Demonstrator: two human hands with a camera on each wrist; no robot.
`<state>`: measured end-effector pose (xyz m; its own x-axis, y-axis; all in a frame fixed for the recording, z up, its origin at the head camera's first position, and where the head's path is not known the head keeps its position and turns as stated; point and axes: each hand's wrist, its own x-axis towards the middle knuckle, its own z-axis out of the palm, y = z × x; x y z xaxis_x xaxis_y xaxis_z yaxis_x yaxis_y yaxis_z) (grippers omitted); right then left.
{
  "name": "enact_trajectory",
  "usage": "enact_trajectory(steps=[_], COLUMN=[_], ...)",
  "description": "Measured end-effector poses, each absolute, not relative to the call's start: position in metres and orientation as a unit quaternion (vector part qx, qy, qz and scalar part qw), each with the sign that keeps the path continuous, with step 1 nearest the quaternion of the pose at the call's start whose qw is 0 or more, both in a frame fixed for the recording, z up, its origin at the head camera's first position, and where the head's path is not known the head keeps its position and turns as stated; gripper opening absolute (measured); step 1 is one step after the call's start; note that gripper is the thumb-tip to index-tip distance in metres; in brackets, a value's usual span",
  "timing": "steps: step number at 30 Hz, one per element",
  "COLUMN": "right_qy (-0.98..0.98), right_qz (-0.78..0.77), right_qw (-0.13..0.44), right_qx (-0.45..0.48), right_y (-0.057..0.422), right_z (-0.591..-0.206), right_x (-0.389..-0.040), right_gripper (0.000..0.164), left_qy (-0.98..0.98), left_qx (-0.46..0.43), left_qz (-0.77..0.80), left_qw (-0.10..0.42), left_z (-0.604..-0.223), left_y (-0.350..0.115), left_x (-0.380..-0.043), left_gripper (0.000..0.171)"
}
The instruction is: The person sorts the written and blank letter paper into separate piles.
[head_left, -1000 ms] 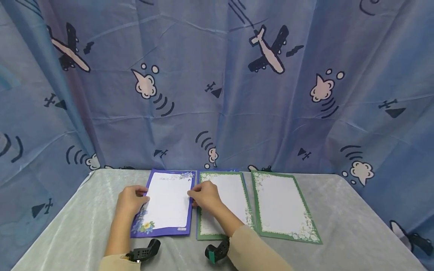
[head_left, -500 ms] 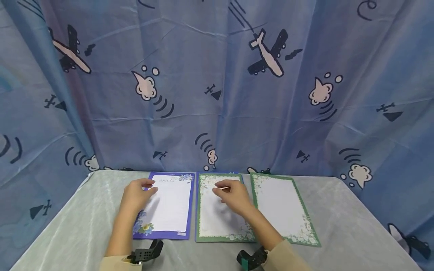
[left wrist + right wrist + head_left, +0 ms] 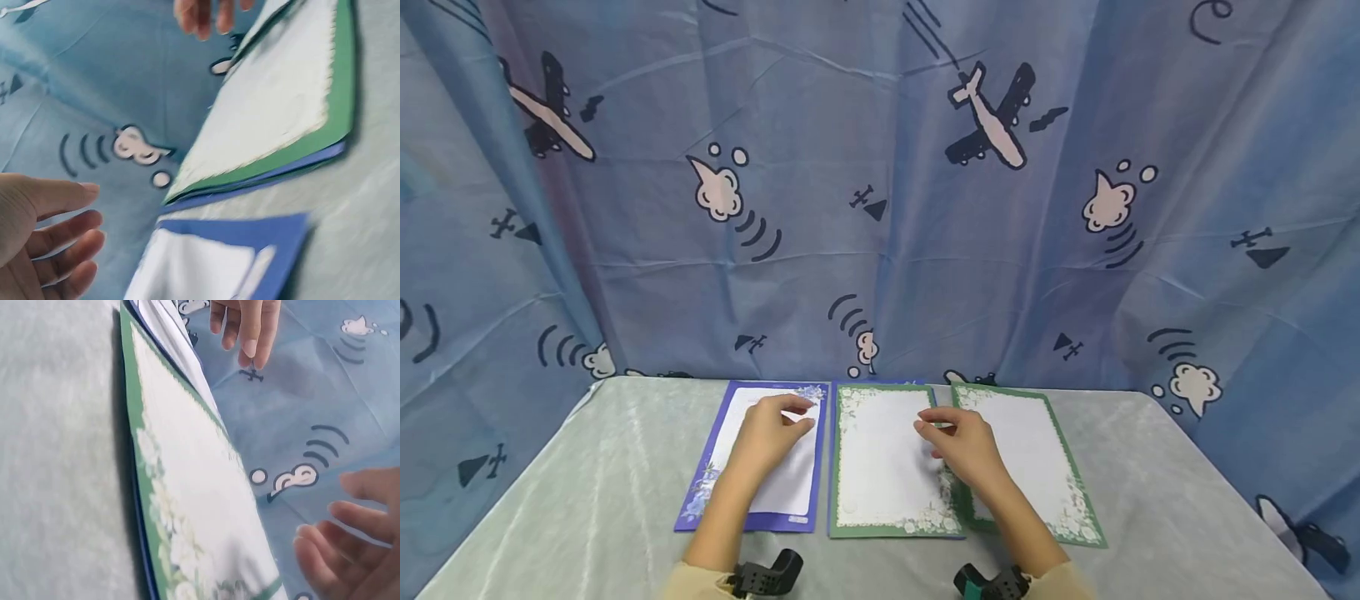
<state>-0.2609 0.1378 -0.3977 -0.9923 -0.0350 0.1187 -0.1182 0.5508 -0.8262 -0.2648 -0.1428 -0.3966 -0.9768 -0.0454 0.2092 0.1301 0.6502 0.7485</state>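
Observation:
Three lots of floral-bordered paper lie side by side in the head view. On the left is a purple-blue-bordered sheet [image 3: 784,492] with my left hand [image 3: 767,437] held above it. The middle stack [image 3: 880,467] has a green-bordered sheet on top, with blue and green edges showing beneath in the left wrist view. A green-bordered sheet [image 3: 1037,450] lies at the right, slightly turned. My right hand [image 3: 970,446] hovers where the middle stack and right sheet meet. Fingers of both hands are loosely bent, with nothing between them.
A pale grey cloth covers the table [image 3: 1172,483]. Behind it hangs a blue curtain [image 3: 820,208] printed with planes and clouds. Each wrist wears a black camera, the left one [image 3: 767,575] and the right one [image 3: 992,582].
Both hands let go of the purple-blue-bordered sheet after the first frame. My right hand moved right across the middle stack; my left hand lifted and moved right over the sheet.

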Motion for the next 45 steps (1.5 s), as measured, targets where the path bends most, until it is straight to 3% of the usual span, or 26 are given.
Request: enact_trajectory(steps=[6, 17, 32, 45], right_qy=[-0.884, -0.882, -0.887, -0.893], right_qz=[0.463, 0.464, 0.436, 0.423], right_qw=[0.059, 0.087, 0.152, 0.154], right_qx=[0.038, 0.010, -0.013, 0.018], right_y=[0.147, 0.164, 0.168, 0.171], right_z=[-0.402, -0.415, -0.453, -0.457], right_x=[-0.263, -0.269, -0.280, -0.280], right_gripper=[0.031, 0.027, 0.019, 0.017], left_qy=[-0.894, -0.875, -0.882, -0.886], left_qx=[-0.043, -0.055, -0.056, -0.068], left_qz=[-0.438, -0.474, -0.452, -0.441], left_qw=[0.079, 0.081, 0.119, 0.125], left_z=[-0.411, -0.432, -0.460, -0.462], left_y=[-0.121, -0.108, -0.109, -0.108], left_x=[-0.265, -0.269, -0.275, -0.273], left_gripper=[0.023, 0.024, 0.031, 0.013])
